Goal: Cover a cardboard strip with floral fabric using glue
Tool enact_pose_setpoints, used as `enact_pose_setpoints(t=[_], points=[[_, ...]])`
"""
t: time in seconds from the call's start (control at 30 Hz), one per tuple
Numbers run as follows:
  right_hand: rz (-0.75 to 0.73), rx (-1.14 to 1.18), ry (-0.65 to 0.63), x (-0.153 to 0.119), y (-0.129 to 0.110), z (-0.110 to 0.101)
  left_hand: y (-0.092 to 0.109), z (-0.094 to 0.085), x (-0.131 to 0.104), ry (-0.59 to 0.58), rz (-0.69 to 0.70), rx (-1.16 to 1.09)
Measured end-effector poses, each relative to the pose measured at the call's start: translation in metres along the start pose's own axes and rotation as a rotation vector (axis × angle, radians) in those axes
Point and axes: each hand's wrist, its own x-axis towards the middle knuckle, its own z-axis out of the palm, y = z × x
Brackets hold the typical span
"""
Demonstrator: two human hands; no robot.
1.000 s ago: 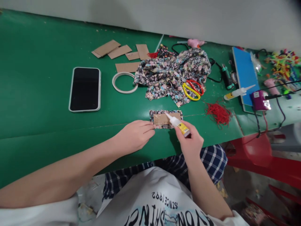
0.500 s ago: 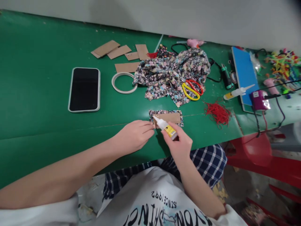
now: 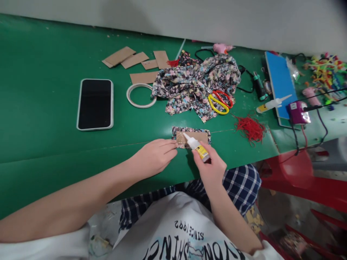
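Right now, the right hand point(image 3: 211, 164) has its fingers wrapped around a small bottle point(image 3: 201, 152) with a yellow label. The bottle leans, and its thin white tip points up and to the left, over a brown cardboard strip point(image 3: 200, 137). I can't tell if the tip touches it. Shiny wet spots sit on the left part of the strip. The strip lies flat on a piece of flowery cloth point(image 3: 187, 129), just below the middle of the frame, and the cloth peeks out around it.

The left hand point(image 3: 158, 157) has its fingers bent and close together. Its fingertips are at the lower left corner of the cloth. I can't tell if they pinch it or just press down.

All this is on a green table point(image 3: 54, 151). A phone point(image 3: 95, 103) lies at the left of the frame. Near the top middle are a crumpled flowery heap point(image 3: 181, 85) and scissors point(image 3: 221, 102). Red strings point(image 3: 251, 128) lie to the right.
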Motion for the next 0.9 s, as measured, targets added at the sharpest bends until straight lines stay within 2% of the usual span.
enact_pose_setpoints(t=[0.13, 0.3, 0.43, 0.5, 0.67, 0.77, 0.9], points=[[0.083, -0.065, 0.106, 0.003, 0.005, -0.004, 0.001, 0.001, 0.0, 0.008, -0.004, -0.008], [-0.051, 0.019, 0.004, -0.001, -0.001, 0.004, 0.001, 0.0, 0.001, 0.018, 0.002, -0.024], [0.071, -0.096, 0.096, -0.005, 0.016, -0.007, 0.001, 0.0, 0.001, 0.01, -0.008, -0.022], [0.075, -0.092, 0.124, -0.006, 0.021, -0.011, 0.001, 0.0, 0.001, 0.011, -0.006, -0.019], [-0.103, 0.035, -0.002, -0.008, 0.002, -0.004, 0.001, 0.0, 0.002, 0.011, -0.004, -0.026], [-0.104, 0.055, -0.023, -0.01, -0.006, -0.001, 0.001, 0.0, 0.002, 0.009, -0.003, -0.029], [-0.116, 0.038, -0.059, -0.013, -0.003, -0.003, 0.0, -0.001, 0.003, 0.012, 0.002, -0.036]])
